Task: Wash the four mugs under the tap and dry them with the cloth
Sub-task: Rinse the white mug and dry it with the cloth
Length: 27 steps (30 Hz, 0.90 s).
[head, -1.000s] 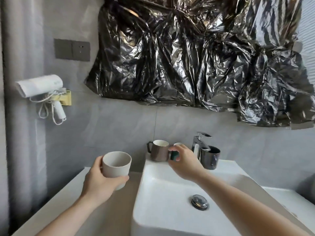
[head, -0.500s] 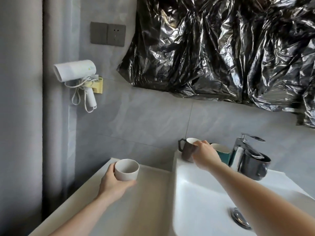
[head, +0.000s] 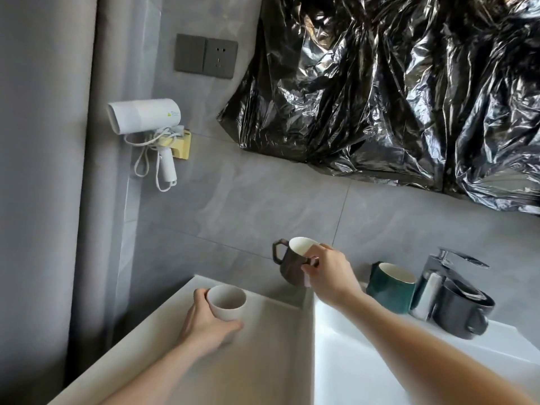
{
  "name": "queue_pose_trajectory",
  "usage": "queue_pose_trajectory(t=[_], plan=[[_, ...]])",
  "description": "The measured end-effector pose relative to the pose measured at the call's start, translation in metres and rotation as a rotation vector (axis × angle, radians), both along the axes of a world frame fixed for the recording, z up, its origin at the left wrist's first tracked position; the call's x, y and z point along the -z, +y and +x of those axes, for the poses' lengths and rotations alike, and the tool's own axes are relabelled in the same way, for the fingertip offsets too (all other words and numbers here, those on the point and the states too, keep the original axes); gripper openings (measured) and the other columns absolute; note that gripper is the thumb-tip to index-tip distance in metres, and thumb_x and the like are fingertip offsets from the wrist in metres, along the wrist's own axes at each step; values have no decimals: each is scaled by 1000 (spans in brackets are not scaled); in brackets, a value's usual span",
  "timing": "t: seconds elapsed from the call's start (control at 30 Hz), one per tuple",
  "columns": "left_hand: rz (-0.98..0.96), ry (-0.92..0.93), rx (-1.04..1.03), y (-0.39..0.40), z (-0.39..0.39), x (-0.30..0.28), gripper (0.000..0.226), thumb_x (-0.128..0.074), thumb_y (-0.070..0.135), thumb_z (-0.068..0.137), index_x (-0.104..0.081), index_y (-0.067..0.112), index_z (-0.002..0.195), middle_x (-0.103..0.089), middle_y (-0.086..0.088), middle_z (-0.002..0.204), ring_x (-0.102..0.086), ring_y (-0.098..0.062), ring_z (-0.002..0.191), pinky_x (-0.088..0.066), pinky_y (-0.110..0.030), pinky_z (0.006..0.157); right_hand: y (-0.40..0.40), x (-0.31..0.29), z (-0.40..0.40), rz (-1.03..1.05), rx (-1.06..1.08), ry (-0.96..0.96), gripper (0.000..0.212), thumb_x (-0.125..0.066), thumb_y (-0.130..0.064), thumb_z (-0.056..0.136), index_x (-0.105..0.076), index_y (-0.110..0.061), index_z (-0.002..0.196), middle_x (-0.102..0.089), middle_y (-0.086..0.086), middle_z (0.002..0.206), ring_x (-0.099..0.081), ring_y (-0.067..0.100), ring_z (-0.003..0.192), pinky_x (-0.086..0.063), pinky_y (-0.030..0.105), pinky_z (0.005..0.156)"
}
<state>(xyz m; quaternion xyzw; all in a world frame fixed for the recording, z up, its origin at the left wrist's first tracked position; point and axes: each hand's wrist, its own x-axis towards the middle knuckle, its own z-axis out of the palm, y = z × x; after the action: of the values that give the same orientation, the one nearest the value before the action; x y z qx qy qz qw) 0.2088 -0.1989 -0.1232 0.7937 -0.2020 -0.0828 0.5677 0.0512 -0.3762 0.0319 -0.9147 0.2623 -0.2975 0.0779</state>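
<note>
My left hand [head: 206, 323] grips a beige handleless mug [head: 226, 302] low over the counter [head: 263, 361] left of the basin. My right hand [head: 330, 273] holds a brown mug [head: 287, 266] with a white inside by its rim; the mug is tilted and lifted at the basin's back left corner. A dark green mug [head: 390, 287] stands on the white basin's [head: 365, 361] back rim beside the chrome tap [head: 435, 276]. A black mug [head: 461, 311] stands just right of the tap. No cloth is in view.
A white hair dryer [head: 144, 115] hangs in a yellow holder on the grey wall at the left. Switches and a socket [head: 206, 56] sit above it. Crumpled black plastic sheeting [head: 394, 92] covers the wall above the basin.
My left hand has lowered the beige mug toward the counter. My right hand moved from the green mug to the brown one, took its rim and lifted it tilted. The view swung left.
</note>
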Motion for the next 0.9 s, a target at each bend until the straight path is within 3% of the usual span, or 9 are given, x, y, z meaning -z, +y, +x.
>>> queue_pose_trajectory(t=[0.07, 0.23, 0.37, 0.5, 0.6, 0.67, 0.77, 0.9], plan=[[10, -13, -14, -4, 6, 4, 90, -90, 46, 44, -37, 38, 117, -60, 16, 110, -63, -13, 98, -57, -34, 76, 10, 7, 16, 20, -11, 37, 28, -66, -17, 95, -71, -17, 122, -67, 6, 127, -65, 34, 112, -49, 33, 87], [-21, -39, -101, -14, 18, 15, 96, -88, 59, 39, -30, 44, 114, -61, 9, 110, -62, -22, 102, -59, -42, 83, 17, 40, 45, 59, 3, 184, 28, -63, -19, 96, -71, -19, 123, -68, 7, 128, -65, 33, 116, -48, 32, 89], [14, -219, -244, -30, 23, 20, 112, -92, 64, 55, -30, 26, 141, -60, -5, 135, -53, -34, 123, -51, -46, 97, 15, 59, 53, 94, 38, 318, 23, -59, -17, 99, -67, -13, 120, -67, 9, 126, -65, 33, 116, -50, 34, 87], [83, -215, -246, -36, 20, 21, 106, -82, 52, 78, -23, 14, 158, -46, -10, 156, -43, -39, 135, -44, -45, 106, 15, 66, 61, 74, 23, 408, 23, -59, -12, 98, -66, -7, 119, -66, 12, 126, -65, 34, 117, -53, 35, 91], [74, -209, -206, -26, 22, 26, 90, -74, 31, 84, -26, 13, 158, -42, -11, 154, -41, -37, 140, -39, -43, 110, 14, 72, 66, 83, 3, 446, 24, -58, -8, 94, -66, -6, 117, -68, 14, 124, -66, 34, 114, -54, 35, 90], [24, -167, -189, -13, 32, 27, 77, -69, 16, 87, -31, 11, 154, -37, -12, 151, -47, -38, 136, -41, -42, 105, 14, 74, 68, 78, 1, 459, 23, -58, -8, 95, -65, -6, 117, -67, 15, 123, -66, 35, 114, -50, 33, 82], [29, -157, -127, 3, 50, 27, 82, -67, 13, 87, -24, 16, 157, -30, -6, 158, -53, -37, 133, -47, -43, 98, 13, 79, 68, 60, 7, 473, 21, -57, -7, 95, -63, -7, 115, -68, 15, 120, -66, 36, 112, -43, 31, 74], [36, -127, -12, 7, 58, 21, 94, -64, 29, 76, -20, 37, 159, -46, 16, 151, -56, -27, 128, -50, -40, 96, 13, 82, 68, 71, 33, 492, 25, -55, -4, 94, -60, -7, 119, -65, 13, 121, -65, 33, 113, -47, 34, 77]])
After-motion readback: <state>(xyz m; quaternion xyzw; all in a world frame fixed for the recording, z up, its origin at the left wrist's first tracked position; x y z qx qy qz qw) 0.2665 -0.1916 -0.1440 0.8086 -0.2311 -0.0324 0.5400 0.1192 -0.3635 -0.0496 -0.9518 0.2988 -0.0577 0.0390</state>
